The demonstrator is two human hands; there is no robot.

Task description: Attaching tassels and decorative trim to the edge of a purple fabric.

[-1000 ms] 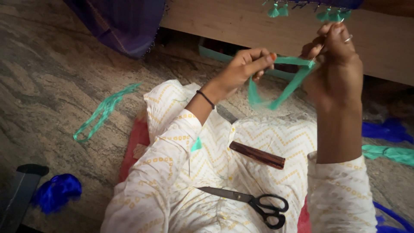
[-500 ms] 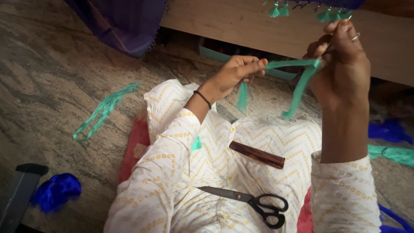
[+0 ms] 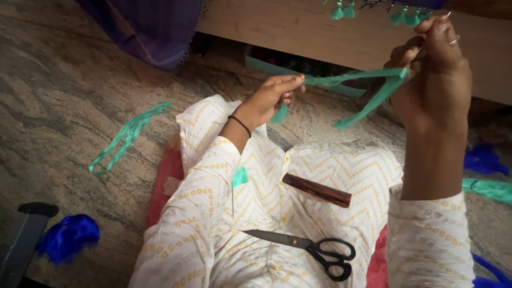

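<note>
The 2 hands are held apart, with a green thread bundle (image 3: 356, 80) stretched between them. The left hand (image 3: 272, 98) pinches one end; the right hand (image 3: 432, 74) grips the other, higher up. Below them on the lap lie black scissors (image 3: 314, 250) and a brown comb (image 3: 317, 190).

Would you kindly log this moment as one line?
left hand: pinches green thread | right hand: holds other end | lap: comb, scissors
</note>
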